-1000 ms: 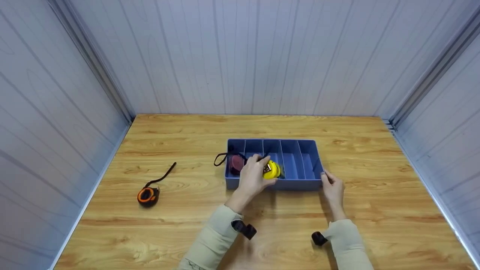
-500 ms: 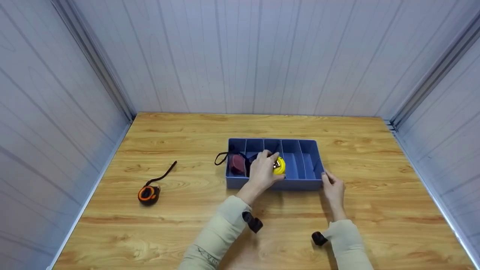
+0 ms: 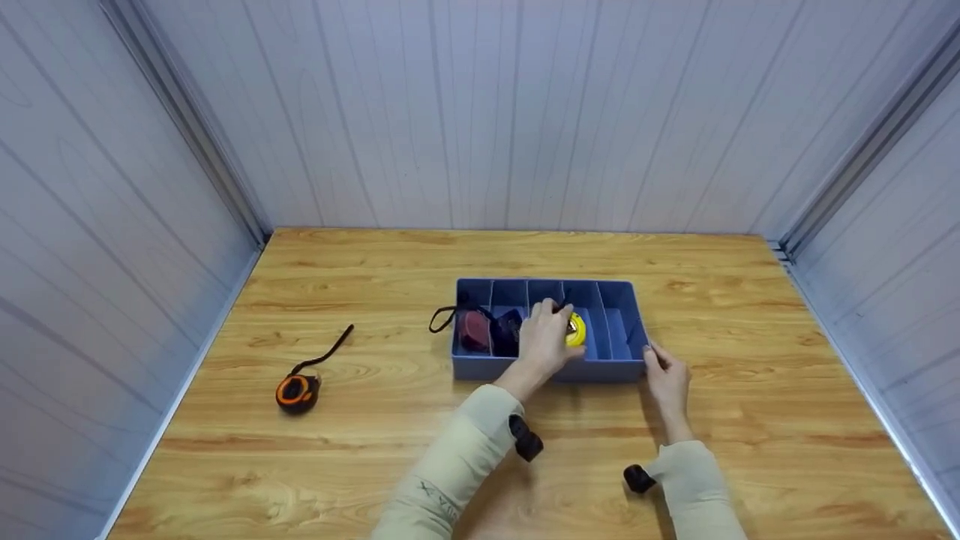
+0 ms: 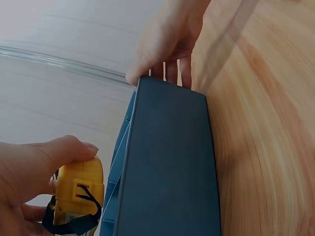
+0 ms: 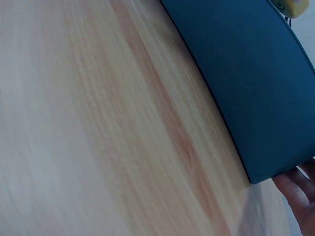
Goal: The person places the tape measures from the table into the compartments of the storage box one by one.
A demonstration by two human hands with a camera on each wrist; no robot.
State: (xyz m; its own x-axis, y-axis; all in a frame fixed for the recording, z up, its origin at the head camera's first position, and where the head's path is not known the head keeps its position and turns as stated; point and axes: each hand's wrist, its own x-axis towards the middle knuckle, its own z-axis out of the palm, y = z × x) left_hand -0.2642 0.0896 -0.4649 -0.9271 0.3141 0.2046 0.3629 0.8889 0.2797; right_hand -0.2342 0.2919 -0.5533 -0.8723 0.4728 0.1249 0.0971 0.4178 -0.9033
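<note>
My left hand (image 3: pixel 544 341) grips a yellow tape measure (image 3: pixel 576 330) over the middle of a blue divided box (image 3: pixel 487 367). In the left wrist view the thumb lies along the top of the yellow tape measure (image 4: pixel 81 182), and a black strap loops from its end. My right hand (image 3: pixel 667 382) holds the box's near right corner, thumb at the rim and fingers against the end wall. A dark red tape measure (image 3: pixel 475 330) sits in the leftmost compartment, its black strap hanging over the left edge. Beside it, a dark blue object (image 3: pixel 508 332) lies in the second compartment, partly hidden.
On the wooden table (image 3: pixel 375 465), left of the box, lies a black and orange tape measure (image 3: pixel 297 391) with its black strap (image 3: pixel 326 356) stretched toward the back. Pale panels (image 3: pixel 480 112) enclose the table at the back and both sides.
My left hand has carried the yellow tape measure rightward over the box, uncovering the dark blue object in the second compartment. My right hand and the box have stayed put.
</note>
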